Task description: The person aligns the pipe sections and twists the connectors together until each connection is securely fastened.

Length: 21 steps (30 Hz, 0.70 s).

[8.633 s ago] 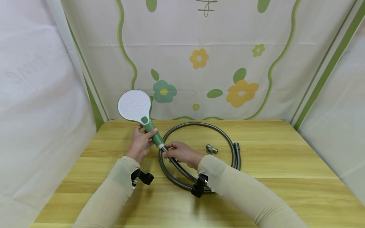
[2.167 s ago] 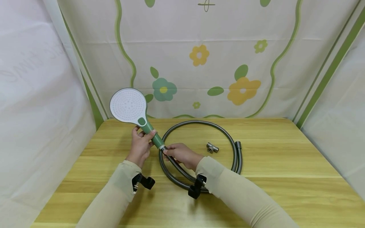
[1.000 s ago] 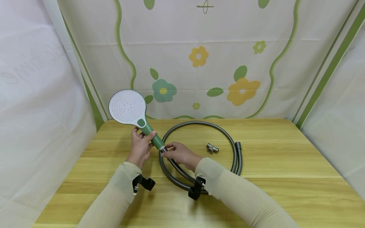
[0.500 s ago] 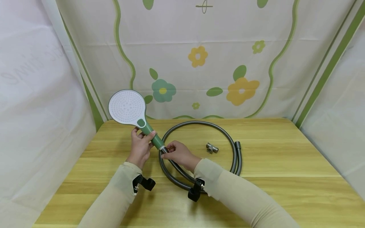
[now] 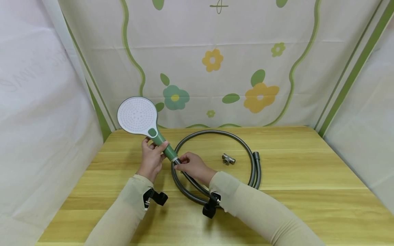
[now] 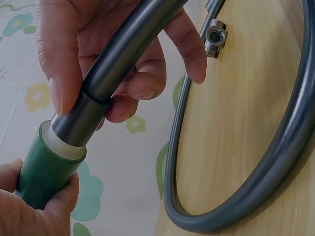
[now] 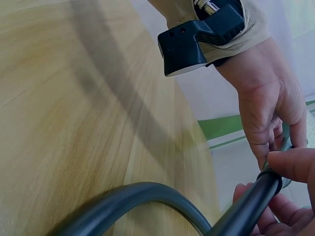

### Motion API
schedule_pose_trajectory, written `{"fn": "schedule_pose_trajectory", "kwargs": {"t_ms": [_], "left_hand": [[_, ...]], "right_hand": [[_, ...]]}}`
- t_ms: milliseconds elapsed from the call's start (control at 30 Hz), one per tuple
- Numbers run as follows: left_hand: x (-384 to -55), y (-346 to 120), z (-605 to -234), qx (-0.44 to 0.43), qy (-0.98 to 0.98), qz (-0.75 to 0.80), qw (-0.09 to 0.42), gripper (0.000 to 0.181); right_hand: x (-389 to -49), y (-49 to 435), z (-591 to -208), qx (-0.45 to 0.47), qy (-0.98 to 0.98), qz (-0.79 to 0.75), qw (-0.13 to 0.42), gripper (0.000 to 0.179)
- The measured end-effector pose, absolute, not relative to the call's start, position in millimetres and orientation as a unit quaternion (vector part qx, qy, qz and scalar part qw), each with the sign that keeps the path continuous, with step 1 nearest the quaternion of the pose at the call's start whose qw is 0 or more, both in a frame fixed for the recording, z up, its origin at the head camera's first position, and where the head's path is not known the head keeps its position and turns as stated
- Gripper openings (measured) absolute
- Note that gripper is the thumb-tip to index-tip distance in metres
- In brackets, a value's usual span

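Above the table (image 5: 292, 212), a seemingly light showerhead handle (image 5: 170, 152) is being clasped by left grip (image 5: 150, 159), hose collar (image 6: 81, 123) by right grip (image 5: 196, 168).

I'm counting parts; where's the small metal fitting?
In the head view, the small metal fitting lies on the table inside the hose loop, right of the right hand.

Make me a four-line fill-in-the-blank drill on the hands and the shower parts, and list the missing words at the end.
1. The left hand grips the shower head by its green ____.
2. The right hand pinches the collar of the hose, beside a ring colored ____.
3. The T-shaped fitting lies ____ the hose's loop.
4. The table has a surface that looks like ____.

Missing words: handle; white; inside; wood.
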State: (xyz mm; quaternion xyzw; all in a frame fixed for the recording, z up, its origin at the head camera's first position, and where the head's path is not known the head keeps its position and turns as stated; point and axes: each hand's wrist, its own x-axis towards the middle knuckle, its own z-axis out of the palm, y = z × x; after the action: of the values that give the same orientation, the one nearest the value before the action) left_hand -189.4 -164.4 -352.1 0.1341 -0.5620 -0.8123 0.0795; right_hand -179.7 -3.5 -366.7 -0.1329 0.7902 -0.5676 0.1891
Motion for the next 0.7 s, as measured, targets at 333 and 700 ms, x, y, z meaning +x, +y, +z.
{"fn": "schedule_pose_trajectory", "kwargs": {"t_ms": [333, 700], "left_hand": [[-189.6, -165.0, -352.1, 0.138, -0.563, -0.811, 0.074, 0.079], [-188.1, -164.4, -350.6, 0.136, -0.56, -0.814, 0.075, 0.079]], "right_hand": [[-176.8, -2.6, -364.5, -0.131, 0.782, -0.576, 0.197, 0.027], [-177.3, -2.2, -363.2, -0.129, 0.781, -0.574, 0.211, 0.026]]}}
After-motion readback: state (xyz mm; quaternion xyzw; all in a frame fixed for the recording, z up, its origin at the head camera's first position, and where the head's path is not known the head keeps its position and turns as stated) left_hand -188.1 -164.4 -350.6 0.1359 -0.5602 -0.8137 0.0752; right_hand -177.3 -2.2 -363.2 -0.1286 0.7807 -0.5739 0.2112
